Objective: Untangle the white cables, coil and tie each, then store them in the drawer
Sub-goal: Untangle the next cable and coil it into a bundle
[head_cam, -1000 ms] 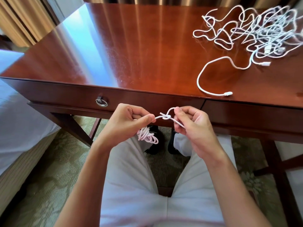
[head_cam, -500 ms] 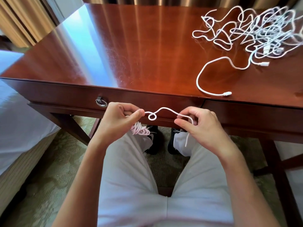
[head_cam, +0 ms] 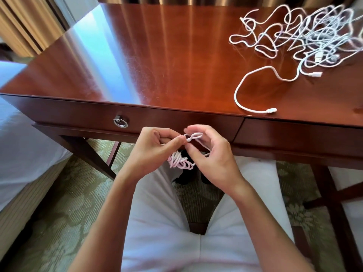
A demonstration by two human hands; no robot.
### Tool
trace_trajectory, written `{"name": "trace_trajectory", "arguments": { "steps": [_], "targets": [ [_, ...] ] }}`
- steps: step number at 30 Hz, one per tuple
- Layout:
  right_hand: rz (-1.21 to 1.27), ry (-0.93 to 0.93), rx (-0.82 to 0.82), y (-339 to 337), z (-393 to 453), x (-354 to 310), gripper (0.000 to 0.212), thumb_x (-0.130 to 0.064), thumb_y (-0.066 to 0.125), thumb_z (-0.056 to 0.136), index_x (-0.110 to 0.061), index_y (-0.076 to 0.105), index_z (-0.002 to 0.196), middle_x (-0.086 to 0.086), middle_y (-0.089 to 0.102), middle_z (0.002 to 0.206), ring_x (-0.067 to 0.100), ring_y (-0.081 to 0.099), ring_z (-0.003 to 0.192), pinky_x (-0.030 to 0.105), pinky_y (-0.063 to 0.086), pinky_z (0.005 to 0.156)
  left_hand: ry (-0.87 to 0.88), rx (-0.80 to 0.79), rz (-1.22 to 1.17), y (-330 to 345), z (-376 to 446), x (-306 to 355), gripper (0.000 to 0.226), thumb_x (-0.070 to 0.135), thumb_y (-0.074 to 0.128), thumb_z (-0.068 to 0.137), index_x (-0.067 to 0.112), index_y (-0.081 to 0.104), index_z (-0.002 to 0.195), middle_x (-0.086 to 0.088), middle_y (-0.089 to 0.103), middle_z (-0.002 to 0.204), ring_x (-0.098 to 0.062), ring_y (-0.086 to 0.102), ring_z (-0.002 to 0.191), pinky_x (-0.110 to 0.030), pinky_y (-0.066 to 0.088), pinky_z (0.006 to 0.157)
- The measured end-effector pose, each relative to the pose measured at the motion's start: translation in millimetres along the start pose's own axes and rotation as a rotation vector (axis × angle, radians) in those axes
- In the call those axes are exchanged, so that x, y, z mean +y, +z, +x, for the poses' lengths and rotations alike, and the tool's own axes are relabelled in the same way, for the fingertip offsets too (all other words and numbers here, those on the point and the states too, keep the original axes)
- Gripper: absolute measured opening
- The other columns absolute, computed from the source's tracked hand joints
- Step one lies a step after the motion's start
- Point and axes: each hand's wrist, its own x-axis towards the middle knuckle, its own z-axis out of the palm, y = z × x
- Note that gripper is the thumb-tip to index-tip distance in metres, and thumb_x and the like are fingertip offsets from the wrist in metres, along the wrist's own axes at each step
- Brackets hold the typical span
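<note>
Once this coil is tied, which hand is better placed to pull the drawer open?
Left, probably. The left hand grips the coiled cable just right of and below the ring pull on the closed drawer; the right hand is farther away.

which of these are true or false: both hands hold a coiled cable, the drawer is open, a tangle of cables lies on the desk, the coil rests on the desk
1. Both the left hand and the right hand hold the coiled cable. True.
2. The drawer is open. False: it is closed, ring pull hanging on its front.
3. A cable tangle lies on the desk. True.
4. The coil rests on the desk. False: it hangs below the hands, in front of the drawer.
</note>
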Motion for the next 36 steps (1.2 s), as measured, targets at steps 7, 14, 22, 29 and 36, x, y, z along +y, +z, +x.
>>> {"name": "trace_trajectory", "arguments": {
  "steps": [7,14,22,29,36],
  "targets": [
    [0.116,0.146,-0.207,-5,5,-3,0.027,-0.01,0.06,0.099,-0.016,0.062,0.124,0.004,0.079,0.089,0.017,0.076,0.089,0.036,0.059,0.087,-0.023,-0.034,-0.08,4,1,0,0.017,0.008,0.068,0.093,0.013,0.077,0.079,-0.005,0.062,0.055,-0.009,0.049,0.049,-0.019,0.037,0.046],
    [-0.121,0.122,-0.029,-25,13,3,0.033,-0.008,0.047,0.095,-0.019,0.07,0.074,-0.001,0.067,0.054,0.015,0.069,0.063,0.032,0.053,0.068,0.001,0.144,0.142,-12,5,-10,0.015,0.009,0.071,0.09,0.011,0.075,0.076,0.007,0.043,0.046,-0.003,0.03,0.043,-0.016,0.025,0.043],
    [-0.927,0.212,-0.271,-34,14,6,0.025,-0.044,0.045,0.104,-0.027,0.063,0.105,0.001,0.068,0.101,0.031,0.064,0.099,0.038,0.045,0.074,-0.062,0.027,0.096,-23,1,-2,0.014,0.01,0.072,0.09,0.009,0.077,0.077,-0.001,0.034,0.05,-0.01,0.025,0.047,-0.019,0.02,0.044],
    [-1.279,-0.086,0.048,6,1,22,0.037,-0.02,0.087,0.07,-0.016,0.063,0.098,0.007,0.063,0.086,0.03,0.063,0.081,0.041,0.047,0.069,-0.119,-0.013,0.312,-7,6,0,0.018,0.005,0.07,0.087,0.005,0.075,0.069,0.009,0.04,0.039,-0.001,0.027,0.037,-0.012,0.025,0.039],
    [-0.843,-0.369,-0.027,1,4,38,0.036,-0.006,0.079,0.084,-0.008,0.064,0.117,0.006,0.059,0.095,0.026,0.063,0.087,0.043,0.056,0.058,-0.147,-0.044,0.43,-9,7,1,0.025,0.014,0.073,0.084,0.016,0.072,0.059,0.007,0.043,0.04,-0.004,0.028,0.037,-0.017,0.026,0.039]
  ]
}}
